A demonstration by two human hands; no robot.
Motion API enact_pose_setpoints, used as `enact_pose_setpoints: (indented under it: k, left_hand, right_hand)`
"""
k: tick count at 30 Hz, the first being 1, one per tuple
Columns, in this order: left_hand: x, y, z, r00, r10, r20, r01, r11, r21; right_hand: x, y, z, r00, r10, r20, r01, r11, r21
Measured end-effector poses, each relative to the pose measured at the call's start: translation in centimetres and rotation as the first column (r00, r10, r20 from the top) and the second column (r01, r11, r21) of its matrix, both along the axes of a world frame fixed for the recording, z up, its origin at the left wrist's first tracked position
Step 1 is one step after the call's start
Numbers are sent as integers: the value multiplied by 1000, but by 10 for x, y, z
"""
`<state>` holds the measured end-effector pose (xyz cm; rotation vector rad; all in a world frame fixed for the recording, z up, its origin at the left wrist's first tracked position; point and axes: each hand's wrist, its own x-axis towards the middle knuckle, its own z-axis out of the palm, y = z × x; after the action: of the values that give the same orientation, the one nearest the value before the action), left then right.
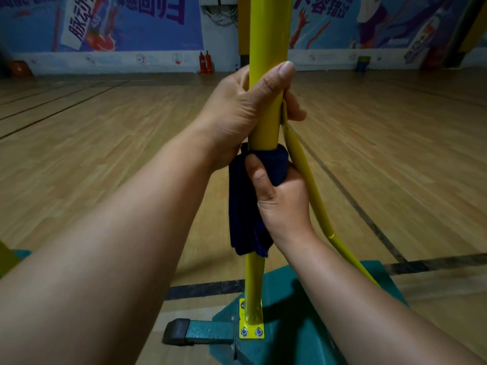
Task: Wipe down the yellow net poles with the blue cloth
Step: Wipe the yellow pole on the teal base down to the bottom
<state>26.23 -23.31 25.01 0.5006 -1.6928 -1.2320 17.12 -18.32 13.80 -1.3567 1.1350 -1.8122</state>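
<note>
Forearms are filling the near foreground, both reaching up to the yellow net pole (pixel 266 119). Right hand (pixel 283 198) is wrapping the blue cloth (pixel 246 204) round the pole, thumb and fingers curled tight on it, loose end of cloth hanging down the left side. Left hand (pixel 247 111) is gripping bare pole directly above, thumb lying up along the shaft, nearly touching the cloth's top edge. Pole's long axis is running vertical, so the wipe probably goes up or down along it. Upward is blocked by the left hand; downward, bare pole is showing to the bolted yellow base plate (pixel 251 330) on the green weighted base (pixel 303 325). Thin yellow brace rod (pixel 313 196) is slanting just right of the right hand, crowding that side. Wooden court floor (pixel 105 143) lies open all around.
</note>
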Motion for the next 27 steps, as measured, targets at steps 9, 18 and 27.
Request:
enact_pose_setpoints:
  k: [9, 18, 27]
  left_hand:
    - [-9, 8, -14, 973, 42, -225, -28, 997, 66]
    - [2, 21, -45, 990, 138, -28, -135, 988, 71]
    - [25, 20, -70, 991, 92, 98, -99, 993, 68]
  right_hand:
    - [-2, 5, -58, 988, 137, 74, -148, 975, 166]
    - [-4, -1, -44, 982, 150, 111, -162, 982, 101]
    - [-7, -4, -37, 992, 121, 24, -123, 990, 76]
